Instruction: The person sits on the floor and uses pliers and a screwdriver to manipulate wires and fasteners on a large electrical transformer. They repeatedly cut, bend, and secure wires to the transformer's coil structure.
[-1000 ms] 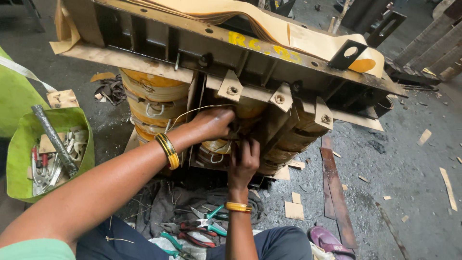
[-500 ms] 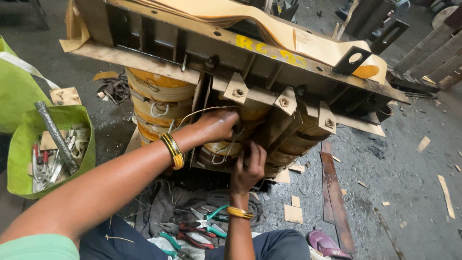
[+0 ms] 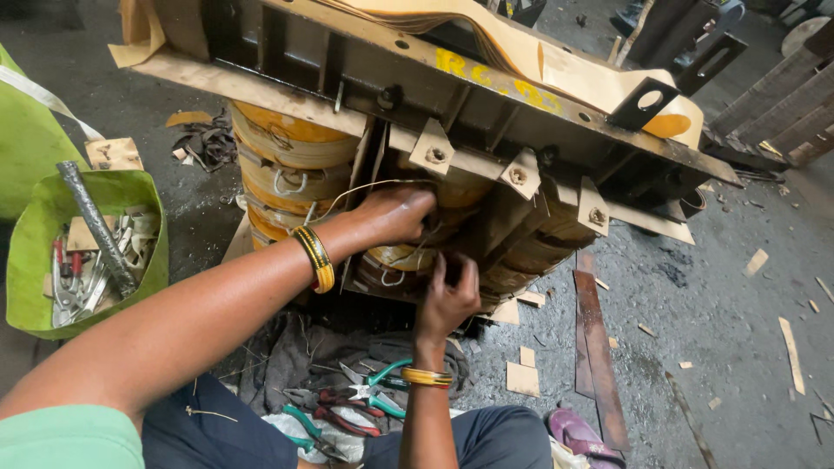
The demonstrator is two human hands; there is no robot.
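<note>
A large transformer core [image 3: 486, 104] with a dark steel frame and yellow-wrapped coils [image 3: 278, 156] stands on the floor in front of me. My left hand [image 3: 395, 213] reaches into the gap between the coils, fingers closed around a thin wire [image 3: 365, 187] that loops up from the winding. Just below it, my right hand [image 3: 447, 295] presses against the lower coil with fingers spread. Both wrists carry yellow bangles. What the fingertips grip inside the gap is hidden.
A green bag [image 3: 52, 234] holding hand tools and a thick grey bar sits at the left. Pliers and cutters [image 3: 356, 404] lie on a cloth by my knees. Cardboard scraps [image 3: 521, 378], a rusty metal strip [image 3: 595, 347] and a pink sandal [image 3: 582, 430] lie on the dirty floor at the right.
My right hand has shifted slightly lower and to the right against the coil. My left hand stays in the gap by the wire.
</note>
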